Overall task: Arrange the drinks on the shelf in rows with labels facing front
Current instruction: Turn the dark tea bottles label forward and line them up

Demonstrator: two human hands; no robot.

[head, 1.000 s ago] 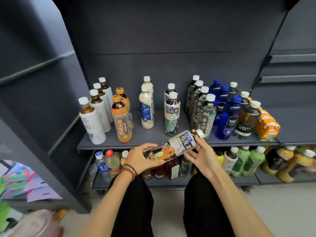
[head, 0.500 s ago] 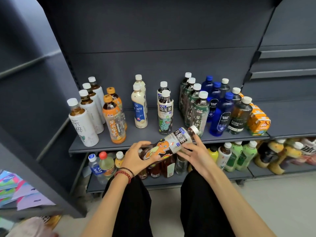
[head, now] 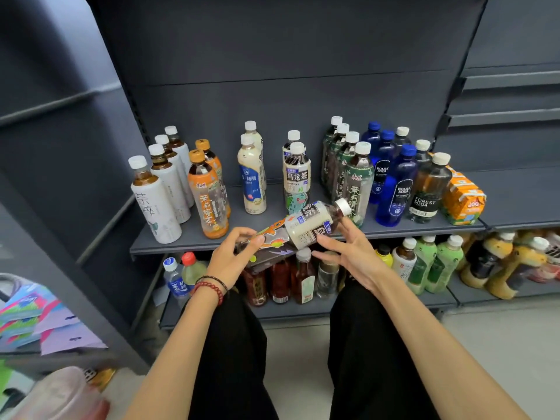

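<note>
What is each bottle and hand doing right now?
Clear plastic tea bottle with orange cartoon label: capped, tilted sideways, in both hands.
Left hand: grips the bottle's base.
Right hand: straight fingers touch its neck.
Green-cartoon tea bottle on grey shelf: upright, capped, label forward.

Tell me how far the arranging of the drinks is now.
Done: the upper shelf holds rows of white bottles and blue bottles, labels forward. In hand: the left hand grips a tilted tea bottle; the right hand touches it. Left: stand it with the matching row; the lower shelf looks mixed.
</note>
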